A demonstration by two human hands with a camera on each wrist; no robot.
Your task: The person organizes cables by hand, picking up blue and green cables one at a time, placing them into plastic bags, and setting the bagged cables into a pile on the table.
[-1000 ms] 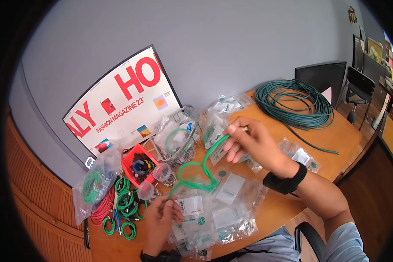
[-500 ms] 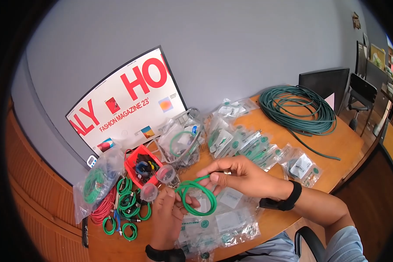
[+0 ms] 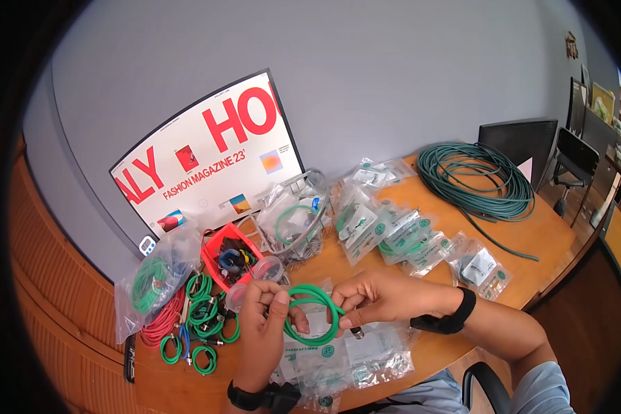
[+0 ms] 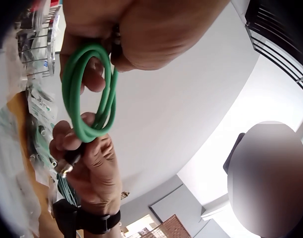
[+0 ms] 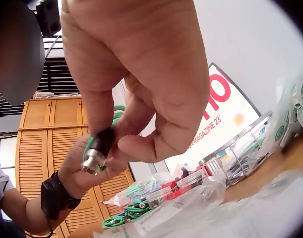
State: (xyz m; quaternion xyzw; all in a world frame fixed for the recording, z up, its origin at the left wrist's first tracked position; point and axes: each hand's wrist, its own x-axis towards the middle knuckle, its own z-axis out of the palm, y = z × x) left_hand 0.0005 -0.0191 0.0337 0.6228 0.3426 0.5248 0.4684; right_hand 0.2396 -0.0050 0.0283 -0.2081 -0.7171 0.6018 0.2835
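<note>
A green cable (image 3: 315, 339) is wound into a small coil of stacked loops, held up between both hands over the plastic bags. My left hand (image 3: 261, 331) pinches the coil on its left side, thumb against the loops. On the opposite side my right hand (image 3: 369, 300) grips the coil near its end, fingers curled around it. A black connector with a metal tip (image 5: 94, 159) sticks out from the right hand's fingers. In the left wrist view, the loops (image 4: 72, 94) hang between the two hands, and part of another dark connector shows under the left thumb.
Clear plastic bags (image 3: 379, 366) with labels lie below the hands, and more packed bags (image 3: 393, 234) behind. To the left are finished-looking green coils (image 3: 203, 310), a red bin (image 3: 217, 241) of tools and a wire basket (image 3: 317, 238). A large dark green cable coil (image 3: 476, 183) sits at right.
The loose green cable has been drawn into a tight coil. My right hand has come down and inward to the coil's right side; the left hand has risen slightly.
</note>
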